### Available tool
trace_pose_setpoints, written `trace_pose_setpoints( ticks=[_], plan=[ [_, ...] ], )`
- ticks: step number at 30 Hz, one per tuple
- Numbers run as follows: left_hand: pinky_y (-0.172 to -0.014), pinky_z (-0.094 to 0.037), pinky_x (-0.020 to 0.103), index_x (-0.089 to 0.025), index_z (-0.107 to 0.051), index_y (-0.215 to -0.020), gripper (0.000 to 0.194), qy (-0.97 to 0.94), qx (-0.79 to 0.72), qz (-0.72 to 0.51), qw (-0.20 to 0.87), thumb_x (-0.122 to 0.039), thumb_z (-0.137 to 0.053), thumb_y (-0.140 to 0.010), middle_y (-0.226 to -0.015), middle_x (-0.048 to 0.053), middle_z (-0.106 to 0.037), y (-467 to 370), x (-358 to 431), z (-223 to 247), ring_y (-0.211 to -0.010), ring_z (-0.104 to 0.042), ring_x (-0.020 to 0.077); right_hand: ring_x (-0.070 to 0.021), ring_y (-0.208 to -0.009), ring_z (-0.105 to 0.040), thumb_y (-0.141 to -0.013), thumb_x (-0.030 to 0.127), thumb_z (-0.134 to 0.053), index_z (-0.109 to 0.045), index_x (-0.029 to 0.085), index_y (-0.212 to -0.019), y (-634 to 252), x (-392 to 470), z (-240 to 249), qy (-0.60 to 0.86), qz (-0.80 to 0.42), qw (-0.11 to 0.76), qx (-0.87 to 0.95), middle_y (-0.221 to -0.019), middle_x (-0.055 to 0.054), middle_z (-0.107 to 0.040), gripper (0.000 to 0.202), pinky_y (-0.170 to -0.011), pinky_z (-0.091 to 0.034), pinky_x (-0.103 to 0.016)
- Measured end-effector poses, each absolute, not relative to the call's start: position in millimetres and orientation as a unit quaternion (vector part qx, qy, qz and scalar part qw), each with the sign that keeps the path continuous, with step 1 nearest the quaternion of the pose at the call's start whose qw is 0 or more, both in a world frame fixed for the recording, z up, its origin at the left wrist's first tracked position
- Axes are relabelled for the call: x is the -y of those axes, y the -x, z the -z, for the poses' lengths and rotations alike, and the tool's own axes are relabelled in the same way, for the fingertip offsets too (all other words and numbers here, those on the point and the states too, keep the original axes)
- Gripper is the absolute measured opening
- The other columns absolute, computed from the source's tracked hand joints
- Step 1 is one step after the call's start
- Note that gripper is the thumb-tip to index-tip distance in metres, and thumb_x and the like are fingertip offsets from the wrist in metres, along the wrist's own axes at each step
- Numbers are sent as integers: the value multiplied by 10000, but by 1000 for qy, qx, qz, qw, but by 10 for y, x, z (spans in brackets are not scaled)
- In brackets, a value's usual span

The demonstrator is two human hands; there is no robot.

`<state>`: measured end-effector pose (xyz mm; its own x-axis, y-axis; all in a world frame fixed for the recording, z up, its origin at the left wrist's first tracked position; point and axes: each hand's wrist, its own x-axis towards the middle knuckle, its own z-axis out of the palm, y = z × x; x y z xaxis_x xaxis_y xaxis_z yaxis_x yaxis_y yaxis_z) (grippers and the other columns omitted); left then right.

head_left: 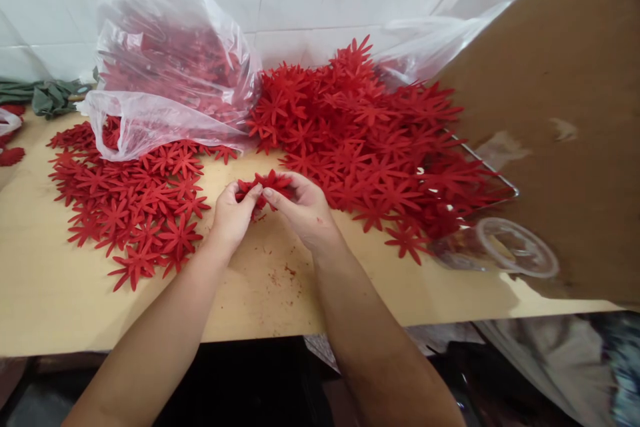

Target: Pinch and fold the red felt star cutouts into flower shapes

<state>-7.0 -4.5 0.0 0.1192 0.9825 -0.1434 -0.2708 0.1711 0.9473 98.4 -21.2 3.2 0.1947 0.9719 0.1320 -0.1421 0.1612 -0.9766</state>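
Observation:
Both my hands meet over the middle of the table, pinching red flower-shaped cutouts (273,180) between thumbs and fingers. My left hand (233,212) grips their left side, and my right hand (303,208) grips the right side, the thumb tips almost touching. Whether it is one cutout or a small stack I cannot tell, as the fingers hide part of it. To the left lies a spread pile of red cutouts (135,207). A taller heap of the same cutouts (350,133) rises to the right, beyond my right hand.
A clear plastic bag (170,67) full of red pieces stands at the back left. Right of the heap are a clear plastic tub (517,247) on its side and a large cardboard sheet (560,80). Small red scraps (285,280) dot the table (240,307). Green cloth (53,97) lies far left.

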Motion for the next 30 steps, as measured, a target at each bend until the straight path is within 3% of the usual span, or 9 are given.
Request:
trace_pose_setpoints(
  ticks=[7, 11, 18, 25, 28, 30],
  plan=[
    [-472, -347, 172, -149, -489, -712, 126, -416, -463, -506, 597, -247, -510, -789, -586, -42, -511, 80, 58, -53, -486, -454, 46, -61, -502, -454, -635, 390, -671, -540, 181, -657, -1065, 151, 25, 513, -374, 655, 409, -558, 48, -523, 248, -508, -387, -215],
    [-488, -361, 178, -149, -502, -745, 130, -410, -476, -498, 598, -270, -504, -793, -645, -21, -548, 98, 53, -73, -507, -466, 49, -51, -445, -338, -728, 489, -560, -445, 184, -553, -1079, 174, 42, 543, -348, 640, 417, -476, 66, -391, 370, -439, -286, -208],
    [-574, -393, 190, -153, -516, -760, 221, -439, -435, -475, 627, -359, -586, -725, -692, -10, -577, 98, 82, -68, -594, -500, 64, -53, -436, -301, -742, 575, -492, -361, 192, -503, -1028, 234, -15, 558, -343, 621, 431, -471, 65, -319, 470, -420, -270, -210],
    [-728, -413, 228, -140, -537, -864, 293, -484, -388, -427, 658, -217, -686, -624, -848, 20, -615, 65, 136, -109, -750, -550, 86, -64, -511, -445, -666, 551, -591, -500, 185, -601, -1011, 187, 6, 503, -401, 651, 403, -540, 57, -461, 383, -532, -407, -214],
    [-662, -418, 214, -140, -545, -861, 212, -472, -403, -438, 650, -222, -628, -684, -793, 7, -613, 72, 115, -94, -667, -536, 69, -83, -594, -527, -585, 497, -681, -554, 185, -708, -1031, 162, 18, 473, -455, 646, 389, -616, 44, -545, 359, -607, -458, -240],
    [-582, -404, 197, -143, -541, -833, 184, -462, -418, -443, 645, -257, -608, -705, -727, -4, -606, 88, 86, -77, -591, -514, 60, -75, -558, -522, -553, 491, -700, -549, 180, -702, -1050, 153, 19, 483, -459, 649, 368, -603, 48, -546, 376, -565, -455, -229]
  ],
)
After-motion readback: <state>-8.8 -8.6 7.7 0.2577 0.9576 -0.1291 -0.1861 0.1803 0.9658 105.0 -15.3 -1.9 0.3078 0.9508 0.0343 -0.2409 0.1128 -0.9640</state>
